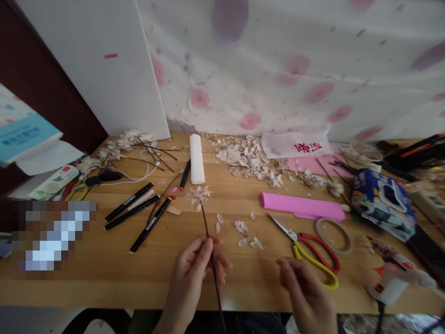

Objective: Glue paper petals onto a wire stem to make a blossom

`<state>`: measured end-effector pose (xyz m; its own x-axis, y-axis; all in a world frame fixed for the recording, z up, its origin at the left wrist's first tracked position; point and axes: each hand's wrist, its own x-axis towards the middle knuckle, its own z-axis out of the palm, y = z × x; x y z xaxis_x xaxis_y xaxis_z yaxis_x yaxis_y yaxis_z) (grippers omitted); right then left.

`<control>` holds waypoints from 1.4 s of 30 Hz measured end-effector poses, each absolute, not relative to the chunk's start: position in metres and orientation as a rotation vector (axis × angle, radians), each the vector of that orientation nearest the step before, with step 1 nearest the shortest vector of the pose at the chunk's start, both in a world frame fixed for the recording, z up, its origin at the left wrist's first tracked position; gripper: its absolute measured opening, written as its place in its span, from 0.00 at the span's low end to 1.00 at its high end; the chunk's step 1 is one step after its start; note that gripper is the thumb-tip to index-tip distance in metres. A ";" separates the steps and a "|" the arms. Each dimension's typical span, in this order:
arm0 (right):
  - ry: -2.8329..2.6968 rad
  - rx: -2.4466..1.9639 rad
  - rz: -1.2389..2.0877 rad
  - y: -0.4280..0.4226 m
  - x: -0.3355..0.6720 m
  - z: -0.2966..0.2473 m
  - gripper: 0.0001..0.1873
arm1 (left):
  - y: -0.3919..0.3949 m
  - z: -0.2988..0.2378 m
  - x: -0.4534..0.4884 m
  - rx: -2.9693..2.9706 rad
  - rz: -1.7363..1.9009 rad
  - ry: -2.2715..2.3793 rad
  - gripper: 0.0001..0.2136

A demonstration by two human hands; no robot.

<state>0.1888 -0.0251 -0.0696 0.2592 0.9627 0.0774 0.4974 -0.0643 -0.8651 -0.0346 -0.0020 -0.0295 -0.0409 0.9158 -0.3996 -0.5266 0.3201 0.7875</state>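
Note:
My left hand point(194, 269) is closed around the thin dark stem of a handmade flower point(200, 194). The flower's pale pink petals spread at the top of the stem, above the table. Lower right, my right hand point(306, 294) has its fingers curled together, thumb against the index finger; I cannot make out anything between them. It is near the scissors point(295, 239), which have one red and one yellow handle and lie partly spread. Several loose petals point(243, 227) are on the wood between the flower and the scissors.
Several black markers point(151, 225) lie to the left. Behind are a white roll point(197, 160), a heap of petals point(246, 157) and finished flowers point(134, 139). To the right are a pink crepe roll point(302, 207), tape point(333, 235), a glue gun point(392, 283) and a blue packet point(382, 199).

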 end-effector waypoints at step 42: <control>-1.578 -1.813 0.488 0.047 0.189 -0.062 0.13 | 0.000 -0.027 -0.079 0.407 1.265 1.276 0.16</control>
